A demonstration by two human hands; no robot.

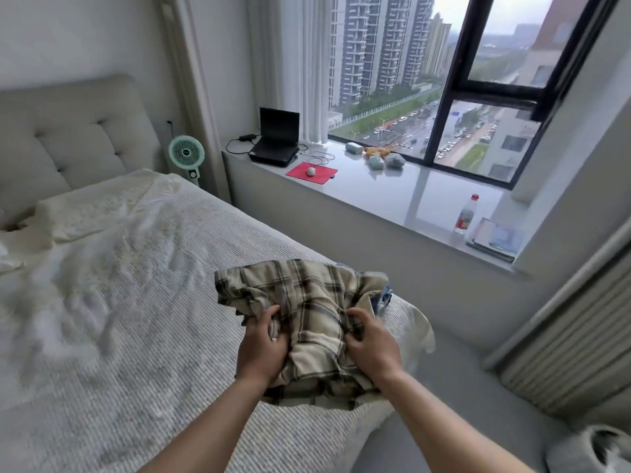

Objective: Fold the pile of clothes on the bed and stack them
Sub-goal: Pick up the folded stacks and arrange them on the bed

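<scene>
Both hands, left hand point(261, 349) and right hand point(372, 346), gripping bunched beige-and-dark plaid flannel shirt point(307, 302), lifting it near bed corner. Risk: crumpled cloth slipping, twisting while opening out. Soft, creased weave. Blue denim garment point(384, 297) peeking behind. Ribbed off-white bedspread point(136, 370) lying underneath.

Shirt point(307, 315) on bed point(136, 336) near its right edge; laptop point(276, 141) and bottle point(465, 215) on windowsill point(392, 196) beyond.
</scene>
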